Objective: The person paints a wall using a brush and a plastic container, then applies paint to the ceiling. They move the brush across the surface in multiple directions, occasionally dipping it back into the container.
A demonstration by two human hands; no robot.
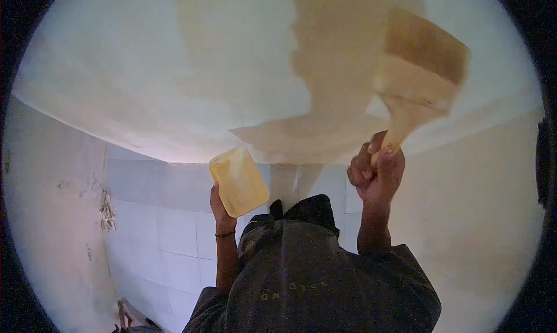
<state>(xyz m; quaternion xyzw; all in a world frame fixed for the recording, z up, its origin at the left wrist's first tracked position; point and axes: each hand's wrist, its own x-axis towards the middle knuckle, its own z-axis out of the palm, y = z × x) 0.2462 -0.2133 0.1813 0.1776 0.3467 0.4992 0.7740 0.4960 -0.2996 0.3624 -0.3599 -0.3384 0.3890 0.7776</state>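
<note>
My right hand (pixel 380 171) is wrapped round the pale handle of a wide, flat paintbrush (pixel 419 92). The brush points up, with its brown bristles over the upper right of the pale wall (pixel 243 72). My left hand (pixel 221 210) grips a yellow plastic container (pixel 246 185) by its left side, thumb along the edge. The container is tilted so that its inside shows, with a whitish patch in it. It stands left of the brush and lower, in front of my chest.
A brown shadow falls on the wall between the container and the brush. Pale floor tiles (pixel 180 228) lie below. Side walls rise left and right; a bundle of loose wires (pixel 107 211) sticks out on the left. A dark object (pixel 139 328) lies at the lower left.
</note>
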